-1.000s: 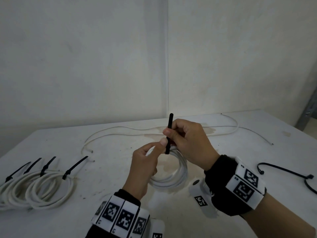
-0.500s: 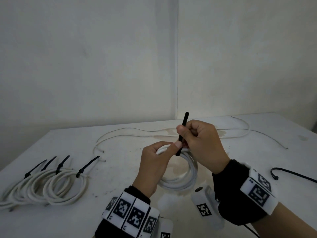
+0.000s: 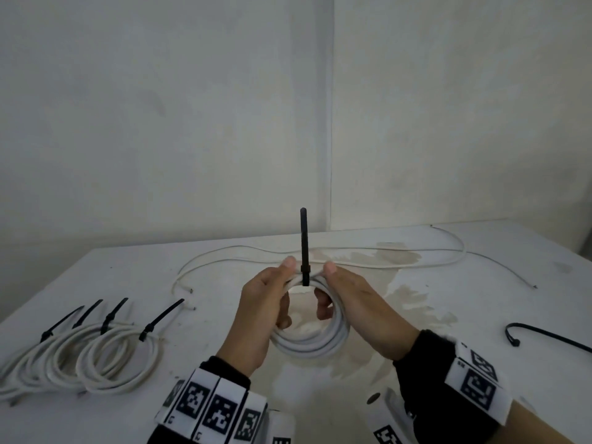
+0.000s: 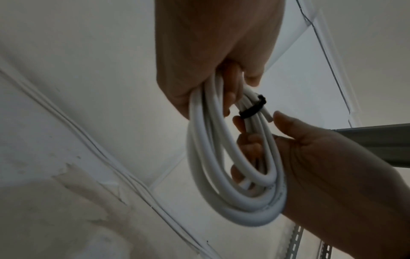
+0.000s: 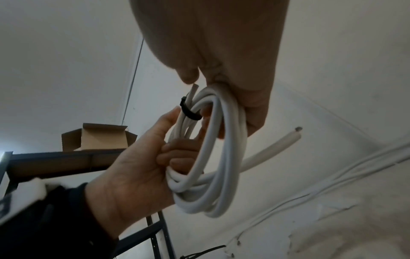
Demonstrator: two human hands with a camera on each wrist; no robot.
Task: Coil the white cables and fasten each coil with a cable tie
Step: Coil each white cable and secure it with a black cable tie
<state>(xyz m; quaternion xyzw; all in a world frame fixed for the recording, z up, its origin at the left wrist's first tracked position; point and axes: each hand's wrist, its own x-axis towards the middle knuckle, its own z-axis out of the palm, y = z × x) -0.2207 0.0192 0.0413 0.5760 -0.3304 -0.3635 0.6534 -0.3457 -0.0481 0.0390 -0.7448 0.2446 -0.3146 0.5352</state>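
A white cable coil [image 3: 312, 342] hangs upright above the middle of the table, held on both sides. My left hand [image 3: 278, 293] grips its left side, fingers curled through the loop and thumb on top. On the other side my right hand [image 3: 326, 288] grips it the same way. A black cable tie [image 3: 303, 241] binds the coil's top between my thumbs, its tail standing straight up. The left wrist view shows the coil [image 4: 235, 175] and the tie's band [image 4: 252, 109] tight round the strands. In the right wrist view the tie [image 5: 188, 112] sits beside a cable end.
Several tied coils [image 3: 96, 357] lie at the table's left. A loose white cable [image 3: 352, 251] runs along the back of the table [image 3: 480, 299]. A spare black cable tie [image 3: 544, 334] lies at the right. A cardboard box [image 5: 99, 138] stands on a shelf.
My right hand has let go of the tie's tail and now grips the coil's right side. The tail has gone from slanted to upright, and the coil is turned to face me.
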